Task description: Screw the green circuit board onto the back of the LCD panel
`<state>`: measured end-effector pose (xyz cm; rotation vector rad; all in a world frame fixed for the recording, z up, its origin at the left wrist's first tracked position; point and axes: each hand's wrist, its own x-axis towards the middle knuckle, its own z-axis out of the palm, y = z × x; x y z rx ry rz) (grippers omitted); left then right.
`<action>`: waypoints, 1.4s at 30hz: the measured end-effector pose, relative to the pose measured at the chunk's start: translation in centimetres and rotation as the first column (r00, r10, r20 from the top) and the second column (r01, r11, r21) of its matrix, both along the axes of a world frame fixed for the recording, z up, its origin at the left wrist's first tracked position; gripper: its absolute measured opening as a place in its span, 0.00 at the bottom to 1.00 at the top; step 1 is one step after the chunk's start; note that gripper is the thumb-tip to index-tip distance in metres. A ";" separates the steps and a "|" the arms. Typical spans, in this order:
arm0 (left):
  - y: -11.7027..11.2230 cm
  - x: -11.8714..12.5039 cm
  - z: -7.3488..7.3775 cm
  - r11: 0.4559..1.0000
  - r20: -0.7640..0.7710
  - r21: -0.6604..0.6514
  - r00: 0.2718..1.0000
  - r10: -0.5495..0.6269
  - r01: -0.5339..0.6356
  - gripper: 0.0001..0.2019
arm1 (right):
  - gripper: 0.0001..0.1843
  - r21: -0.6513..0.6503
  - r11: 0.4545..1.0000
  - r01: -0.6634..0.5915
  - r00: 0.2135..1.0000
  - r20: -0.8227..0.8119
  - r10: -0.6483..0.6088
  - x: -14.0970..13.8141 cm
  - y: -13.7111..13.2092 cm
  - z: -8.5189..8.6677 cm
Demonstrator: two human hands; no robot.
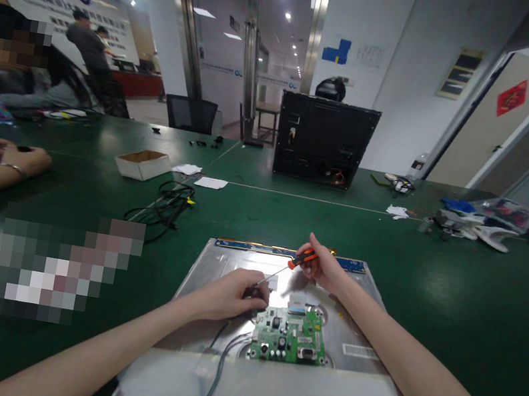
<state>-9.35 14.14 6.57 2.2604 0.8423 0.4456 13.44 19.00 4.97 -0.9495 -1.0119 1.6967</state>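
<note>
A display panel [355, 382] lies back side up before me, with a green circuit board [290, 334] on its metal back. My right hand [321, 268] is closed round the orange and black handle of a screwdriver [304, 258]. The thin shaft slants down and left to the fingers of my left hand [238, 292]. Those fingers are closed at the board's upper left corner; what they pinch, if anything, is hidden. Grey cables [218, 376] run from the board's left side over the panel's near edge. A blue circuit strip [246, 246] lines the panel's far edge.
A black monitor housing [325, 140] stands at the table's far side. Left of it are a small open box [142, 165], white papers [211, 183] and a coiled black cable [161, 208]. Another person's hands [22, 161] rest at the left. Plastic-wrapped items [510, 215] lie far right.
</note>
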 end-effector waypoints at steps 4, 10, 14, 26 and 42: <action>0.0 0.1 -0.1 1.000 0.017 -0.029 1.000 0.001 -0.001 0.02 | 0.27 0.001 1.000 -0.005 1.000 0.003 0.005 0.0 0.0 -0.1; 0.0 0.1 0.1 0.996 0.026 -0.088 1.000 0.012 -0.009 0.03 | 0.27 0.003 1.000 -0.006 1.000 0.007 0.006 0.0 0.0 -0.1; 0.1 0.1 0.1 0.997 0.026 -0.081 1.000 0.017 -0.015 0.04 | 0.27 0.005 1.000 -0.007 1.000 0.003 0.007 0.0 0.0 0.0; 0.2 0.0 0.2 0.993 -0.001 -0.114 1.000 0.025 -0.025 0.03 | 0.30 0.011 1.000 -0.017 1.000 -0.004 0.017 -0.1 0.0 -0.1; 0.5 -0.1 -0.2 0.991 0.014 -0.134 1.000 0.024 -0.022 0.01 | 0.29 0.026 0.999 -0.031 1.000 0.004 0.031 0.0 0.2 -0.4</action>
